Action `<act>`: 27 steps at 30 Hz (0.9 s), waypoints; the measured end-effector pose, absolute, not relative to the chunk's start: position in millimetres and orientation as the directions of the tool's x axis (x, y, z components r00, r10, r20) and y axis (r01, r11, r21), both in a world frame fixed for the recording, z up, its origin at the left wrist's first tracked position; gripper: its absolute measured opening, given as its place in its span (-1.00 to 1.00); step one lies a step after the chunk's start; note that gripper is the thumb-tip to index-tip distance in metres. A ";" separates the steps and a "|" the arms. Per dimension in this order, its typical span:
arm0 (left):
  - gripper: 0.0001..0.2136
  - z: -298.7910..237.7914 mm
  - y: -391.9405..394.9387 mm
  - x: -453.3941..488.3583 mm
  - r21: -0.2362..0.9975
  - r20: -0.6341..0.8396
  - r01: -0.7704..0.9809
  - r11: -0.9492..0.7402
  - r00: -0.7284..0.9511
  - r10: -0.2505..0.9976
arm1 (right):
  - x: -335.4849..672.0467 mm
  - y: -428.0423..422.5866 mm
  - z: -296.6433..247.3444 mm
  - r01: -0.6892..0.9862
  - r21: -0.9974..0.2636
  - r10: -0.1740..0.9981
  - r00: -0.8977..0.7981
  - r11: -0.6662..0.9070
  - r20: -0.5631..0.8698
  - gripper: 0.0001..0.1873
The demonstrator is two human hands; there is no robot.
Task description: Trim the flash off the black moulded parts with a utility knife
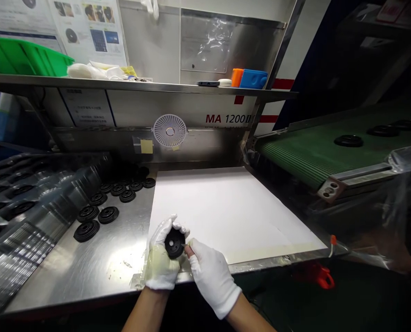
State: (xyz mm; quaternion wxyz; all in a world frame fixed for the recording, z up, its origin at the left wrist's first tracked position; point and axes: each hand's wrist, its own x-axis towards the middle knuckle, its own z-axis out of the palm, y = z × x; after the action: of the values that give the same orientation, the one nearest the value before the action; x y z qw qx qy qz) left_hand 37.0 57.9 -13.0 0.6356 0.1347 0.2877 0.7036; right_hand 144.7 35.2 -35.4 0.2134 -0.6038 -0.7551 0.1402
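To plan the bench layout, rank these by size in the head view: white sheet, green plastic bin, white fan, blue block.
Largest first: white sheet, then green plastic bin. The white fan and blue block look alike, so they stay unranked.

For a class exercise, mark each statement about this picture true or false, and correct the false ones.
1. The left hand holds a black ribbed disc. True.
2. The right hand is ungloved. False: it wears a white glove.
3. More discs lie on the green conveyor belt. True.
4. A small white fan is fixed below the shelf. True.
5. The group of loose discs sits on the white sheet. False: those discs lie on the steel table, left of the white sheet.
6. The blue block stands inside the green crate. False: the blue block stands on the steel shelf, well right of the green crate.
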 end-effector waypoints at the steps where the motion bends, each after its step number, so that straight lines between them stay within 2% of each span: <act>1: -0.81 -11.1 56.1 38.0 0.594 -0.163 -0.803 -0.046 -0.176 0.971 | 143.3 33.7 -37.0 0.848 -0.481 0.974 -0.172 0.224 0.150 -0.71; 7: -0.75 -19.4 55.1 42.4 0.649 -0.083 -0.739 -0.183 -0.308 0.948 | 137.6 30.6 -41.6 0.783 -0.581 0.974 -0.156 0.223 0.163 -0.67; 11: -0.73 -33.1 58.4 42.2 0.633 -0.086 -0.751 -0.187 -0.309 0.947 | 138.2 32.6 -41.9 0.774 -0.593 0.975 -0.159 0.221 0.156 -0.68; 15: -0.72 -38.0 58.5 40.3 0.716 0.007 -0.661 -0.225 -0.315 0.949 | 137.7 31.0 -40.9 0.775 -0.595 0.977 -0.161 0.214 0.143 -0.69; 19: -0.76 -37.3 59.3 39.6 0.667 -0.059 -0.722 -0.184 -0.297 0.953 | 137.7 29.7 -38.6 0.772 -0.597 0.976 -0.166 0.217 0.139 -0.68; 22: -0.76 -37.6 60.6 40.5 0.679 -0.036 -0.709 -0.191 -0.292 0.956 | 139.0 30.4 -38.0 0.797 -0.581 0.986 -0.120 0.164 0.114 -0.72; 27: -0.77 -36.8 62.8 45.5 0.645 -0.056 -0.732 -0.218 -0.330 0.942 | 133.5 26.5 -38.8 0.777 -0.599 0.981 -0.132 0.193 0.144 -0.67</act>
State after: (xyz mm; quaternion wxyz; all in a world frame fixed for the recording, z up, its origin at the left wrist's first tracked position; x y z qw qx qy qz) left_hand 45.5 62.8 -36.8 0.5507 0.1776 0.2958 0.7601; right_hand 133.5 26.5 -38.8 0.2614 -0.6048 -0.7267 0.1946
